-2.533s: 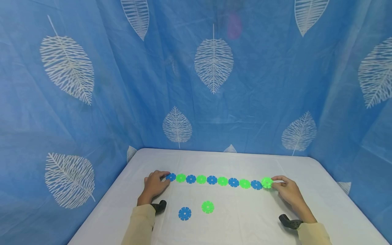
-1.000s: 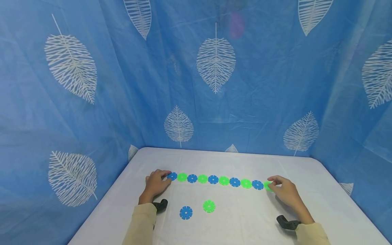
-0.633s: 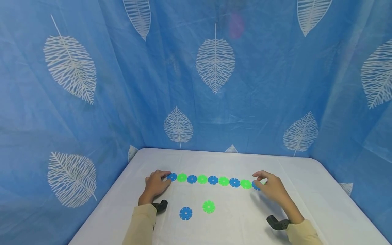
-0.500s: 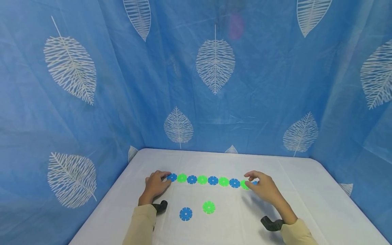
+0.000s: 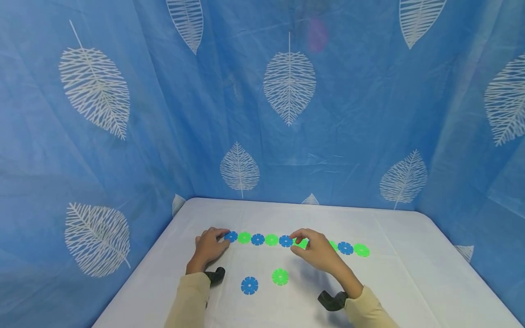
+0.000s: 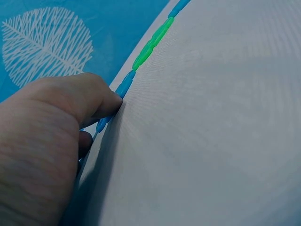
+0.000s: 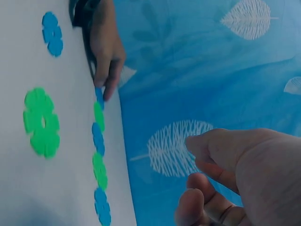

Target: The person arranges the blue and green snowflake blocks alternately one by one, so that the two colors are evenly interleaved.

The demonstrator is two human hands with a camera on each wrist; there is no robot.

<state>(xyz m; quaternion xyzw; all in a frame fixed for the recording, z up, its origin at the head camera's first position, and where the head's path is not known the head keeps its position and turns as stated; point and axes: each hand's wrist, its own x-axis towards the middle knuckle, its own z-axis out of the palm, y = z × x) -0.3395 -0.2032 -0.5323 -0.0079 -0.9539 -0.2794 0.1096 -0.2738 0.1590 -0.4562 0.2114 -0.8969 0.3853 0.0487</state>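
A row of notched plastic snowflake discs, blue and green by turns, runs across the white table. At its left end my left hand [image 5: 209, 247] pinches the blue snowflake disc [image 5: 233, 236] between thumb and fingers. The left wrist view shows this blue disc [image 6: 102, 124] partly covered by the fingertips. My right hand [image 5: 319, 251] hovers over the middle of the row, thumb and fingers apart, nothing between them. It hides part of the discs beneath. The right end of the row is a green disc [image 5: 359, 250], beside a blue disc [image 5: 342, 248].
Nearer the front lie two loose discs, one blue [image 5: 244, 286] and one green [image 5: 276, 277], apart from each other. A blue curtain [image 5: 348, 114] with white leaf prints stands behind and beside the table [image 5: 430, 273]. Each wrist carries a black device.
My right hand released the green disc at the row's right end and moved left above the row. That disc now lies flat in line. My left hand keeps its place.
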